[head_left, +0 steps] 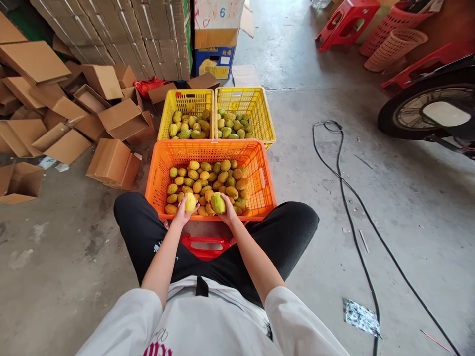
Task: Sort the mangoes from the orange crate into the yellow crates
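Note:
I sit on a red stool [203, 245] with an orange crate [264, 195] of yellow-green fruit between my knees. My left hand [184, 210] is closed round a pale yellow fruit [190, 201] at the crate's near edge. A greener fruit [218, 202] is held in my right hand [227, 211], just beside the left one. Both hands hover over the near side of the fruit pile [211, 180].
Two yellow crates [185, 101] [260, 111] with more fruit stand behind the orange one. Folded and open cardboard boxes [113, 160] lie at the left, stacked cartons behind. A black cable [349, 198] runs across the concrete floor; a motorbike wheel [430, 111] and red baskets at right.

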The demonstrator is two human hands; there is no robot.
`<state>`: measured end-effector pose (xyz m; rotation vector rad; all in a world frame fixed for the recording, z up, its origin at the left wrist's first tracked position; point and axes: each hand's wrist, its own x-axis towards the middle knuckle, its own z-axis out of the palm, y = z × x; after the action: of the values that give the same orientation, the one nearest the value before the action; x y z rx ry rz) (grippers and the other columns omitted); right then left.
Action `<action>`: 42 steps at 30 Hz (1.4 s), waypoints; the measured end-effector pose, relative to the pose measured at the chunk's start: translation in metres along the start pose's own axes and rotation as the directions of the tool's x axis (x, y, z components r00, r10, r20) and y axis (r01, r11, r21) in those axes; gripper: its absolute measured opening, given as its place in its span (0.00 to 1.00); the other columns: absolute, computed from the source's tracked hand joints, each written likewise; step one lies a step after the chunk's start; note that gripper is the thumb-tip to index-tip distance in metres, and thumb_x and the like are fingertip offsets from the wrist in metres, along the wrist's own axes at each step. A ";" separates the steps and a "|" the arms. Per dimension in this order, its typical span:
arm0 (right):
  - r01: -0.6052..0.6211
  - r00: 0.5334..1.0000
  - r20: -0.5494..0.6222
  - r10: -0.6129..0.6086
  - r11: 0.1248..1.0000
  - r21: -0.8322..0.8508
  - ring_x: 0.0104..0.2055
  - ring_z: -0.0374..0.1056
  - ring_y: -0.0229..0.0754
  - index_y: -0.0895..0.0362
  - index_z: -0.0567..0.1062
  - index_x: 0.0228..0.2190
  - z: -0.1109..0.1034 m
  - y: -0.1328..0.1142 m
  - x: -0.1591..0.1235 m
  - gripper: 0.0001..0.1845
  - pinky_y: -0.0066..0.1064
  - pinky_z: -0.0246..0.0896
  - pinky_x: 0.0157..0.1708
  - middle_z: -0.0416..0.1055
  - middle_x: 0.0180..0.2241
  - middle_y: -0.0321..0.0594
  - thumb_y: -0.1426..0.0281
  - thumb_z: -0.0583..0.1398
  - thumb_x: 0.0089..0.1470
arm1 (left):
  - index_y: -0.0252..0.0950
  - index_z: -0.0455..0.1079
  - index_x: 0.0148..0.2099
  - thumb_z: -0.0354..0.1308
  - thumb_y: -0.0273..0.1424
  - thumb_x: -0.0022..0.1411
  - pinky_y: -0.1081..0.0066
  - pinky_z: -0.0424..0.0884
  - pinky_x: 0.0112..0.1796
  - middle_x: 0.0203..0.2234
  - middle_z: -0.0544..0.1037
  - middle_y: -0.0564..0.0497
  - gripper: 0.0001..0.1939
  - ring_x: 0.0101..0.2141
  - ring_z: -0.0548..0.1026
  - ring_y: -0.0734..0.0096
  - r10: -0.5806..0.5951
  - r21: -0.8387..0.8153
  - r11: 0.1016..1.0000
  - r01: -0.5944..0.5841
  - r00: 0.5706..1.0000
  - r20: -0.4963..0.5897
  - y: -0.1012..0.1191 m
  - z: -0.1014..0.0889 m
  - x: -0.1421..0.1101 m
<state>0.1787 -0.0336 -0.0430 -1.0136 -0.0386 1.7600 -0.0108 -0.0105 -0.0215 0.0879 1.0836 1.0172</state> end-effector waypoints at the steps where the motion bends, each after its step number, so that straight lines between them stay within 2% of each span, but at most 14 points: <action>1: -0.008 1.000 -0.007 0.008 1.000 0.012 0.38 0.80 0.48 0.53 0.75 0.38 0.000 -0.001 0.000 0.16 0.35 0.77 0.32 0.81 0.35 0.42 0.55 0.65 0.53 | 0.37 0.73 0.41 0.71 0.40 0.56 0.57 0.79 0.47 0.32 0.79 0.49 0.16 0.37 0.80 0.65 0.005 0.016 1.000 -0.006 1.000 0.012 0.000 0.000 -0.001; 6: -0.022 0.999 -0.048 0.024 0.999 0.030 0.33 0.78 0.46 0.56 0.77 0.35 0.002 -0.006 0.002 0.19 0.29 0.73 0.26 0.82 0.32 0.47 0.53 0.58 0.57 | 0.35 0.74 0.41 0.72 0.32 0.54 0.60 0.78 0.48 0.33 0.80 0.48 0.14 0.37 0.78 0.68 0.021 0.047 0.999 -0.024 0.998 0.056 -0.001 -0.001 -0.003; 10: -0.033 0.999 -0.039 0.034 0.999 0.023 0.35 0.79 0.47 0.55 0.77 0.36 0.003 -0.005 0.003 0.21 0.31 0.73 0.27 0.82 0.34 0.47 0.52 0.55 0.58 | 0.36 0.76 0.42 0.69 0.34 0.57 0.65 0.78 0.45 0.36 0.81 0.48 0.11 0.37 0.78 0.68 0.021 0.034 0.999 -0.021 1.000 0.001 0.001 0.000 -0.002; 13: -0.052 0.997 -0.051 0.053 0.999 0.007 0.36 0.79 0.49 0.53 0.76 0.36 0.003 -0.004 0.005 0.18 0.35 0.75 0.30 0.82 0.34 0.44 0.53 0.55 0.58 | 0.35 0.78 0.44 0.65 0.37 0.60 0.67 0.77 0.43 0.37 0.81 0.46 0.13 0.38 0.78 0.66 0.000 0.045 0.999 0.000 1.000 0.007 0.002 0.002 -0.002; 18: -0.052 0.993 -0.104 0.053 0.999 0.009 0.34 0.79 0.49 0.53 0.75 0.34 0.003 -0.002 0.009 0.16 0.38 0.75 0.31 0.81 0.32 0.44 0.56 0.54 0.61 | 0.37 0.76 0.51 0.51 0.39 0.71 0.62 0.77 0.48 0.35 0.81 0.46 0.17 0.40 0.81 0.64 -0.079 -0.005 0.997 0.079 0.997 0.010 0.005 0.005 -0.004; 22: -0.052 0.993 -0.109 0.056 0.998 0.037 0.34 0.80 0.49 0.54 0.77 0.34 0.004 -0.001 0.009 0.16 0.38 0.76 0.32 0.82 0.33 0.45 0.56 0.56 0.61 | 0.36 0.75 0.52 0.46 0.39 0.73 0.57 0.78 0.48 0.34 0.81 0.44 0.20 0.36 0.81 0.64 -0.108 -0.032 0.994 0.109 0.994 0.021 0.006 0.005 -0.004; 26: -0.085 0.993 -0.073 0.090 0.994 0.062 0.37 0.80 0.50 0.55 0.79 0.35 0.005 -0.004 0.004 0.21 0.38 0.78 0.33 0.82 0.34 0.46 0.51 0.58 0.61 | 0.35 0.75 0.50 0.50 0.42 0.72 0.57 0.78 0.47 0.34 0.81 0.44 0.19 0.34 0.80 0.65 -0.106 -0.034 0.994 0.106 0.994 0.024 0.006 0.002 -0.002; 30: -0.140 0.990 0.014 0.140 0.990 0.027 0.38 0.80 0.49 0.57 0.79 0.35 0.005 -0.011 -0.004 0.27 0.36 0.77 0.31 0.83 0.36 0.50 0.46 0.55 0.62 | 0.36 0.74 0.46 0.62 0.45 0.65 0.57 0.78 0.47 0.31 0.80 0.47 0.18 0.33 0.80 0.66 -0.038 0.014 0.999 0.038 0.999 0.024 0.003 -0.001 -0.002; 34: -0.117 0.992 0.040 0.118 0.993 -0.023 0.37 0.80 0.48 0.55 0.78 0.34 0.004 -0.013 -0.007 0.17 0.36 0.78 0.34 0.82 0.34 0.45 0.54 0.64 0.59 | 0.36 0.72 0.40 0.70 0.38 0.57 0.59 0.79 0.47 0.30 0.80 0.49 0.14 0.30 0.79 0.69 0.029 0.068 0.997 -0.031 0.999 0.027 -0.001 -0.002 -0.003; 38: -0.128 0.990 0.053 0.128 0.992 0.014 0.34 0.80 0.47 0.55 0.77 0.33 0.002 -0.011 -0.005 0.15 0.35 0.78 0.34 0.82 0.31 0.43 0.55 0.64 0.59 | 0.35 0.72 0.38 0.70 0.35 0.58 0.59 0.79 0.47 0.30 0.80 0.49 0.12 0.31 0.79 0.70 0.024 0.031 0.999 -0.025 0.999 0.034 -0.002 -0.002 -0.001; 42: -0.179 0.983 0.043 0.177 0.982 0.063 0.33 0.80 0.47 0.56 0.78 0.38 0.004 -0.014 -0.006 0.19 0.33 0.76 0.29 0.82 0.31 0.43 0.55 0.55 0.65 | 0.37 0.73 0.39 0.67 0.31 0.59 0.63 0.79 0.48 0.30 0.80 0.51 0.07 0.34 0.79 0.70 0.045 -0.052 0.997 -0.050 0.995 -0.091 -0.002 0.001 0.002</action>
<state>0.1870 -0.0305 -0.0302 -0.9600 0.0901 1.9298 -0.0089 -0.0099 -0.0238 0.0238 1.1390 1.1013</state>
